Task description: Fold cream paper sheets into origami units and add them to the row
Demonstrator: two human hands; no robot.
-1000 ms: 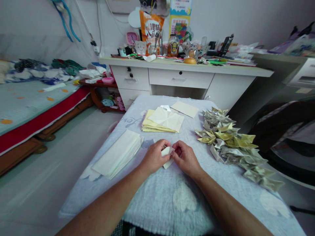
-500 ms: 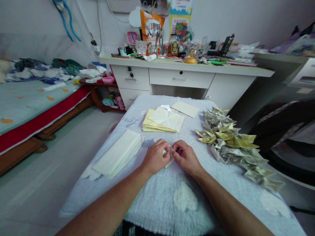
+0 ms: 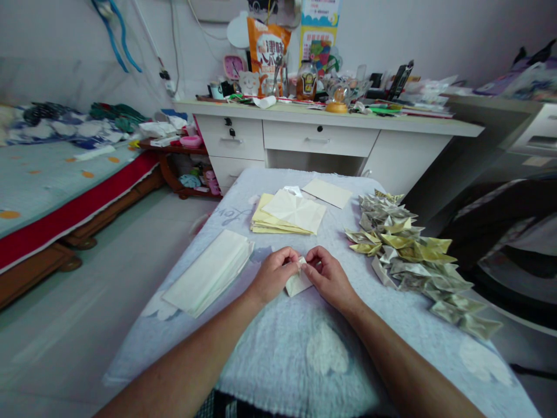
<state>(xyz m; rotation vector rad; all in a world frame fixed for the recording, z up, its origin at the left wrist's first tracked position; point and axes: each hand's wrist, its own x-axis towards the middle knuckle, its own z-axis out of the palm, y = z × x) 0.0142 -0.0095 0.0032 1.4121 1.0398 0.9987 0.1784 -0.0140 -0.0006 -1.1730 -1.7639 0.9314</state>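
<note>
A small piece of pale folded paper point(image 3: 297, 284) is pinched between both hands above the middle of the cloth-covered table. My left hand point(image 3: 275, 275) grips its left upper edge with thumb and forefinger. Close beside it, my right hand point(image 3: 327, 275) is closed on the right upper part; the fingers partly hide the folds. Beyond the hands lies a stack of yellowish paper point(image 3: 285, 217) with a creased whitish sheet on top. To the left is a pile of long pale folded paper point(image 3: 211, 271). Folded silver and gold paper pieces point(image 3: 409, 249) lie in rows on the right.
A blue patterned cloth point(image 3: 278, 360) covers the table. One flat cream sheet point(image 3: 327, 193) lies near its far edge. Behind stands a white desk point(image 3: 319, 136) crowded with jars and packets. A bed point(image 3: 65, 174) is at the left.
The folded paper now shows more of its flat face below my fingers. My left thumb has straightened across it, and both hands have shifted only slightly.
</note>
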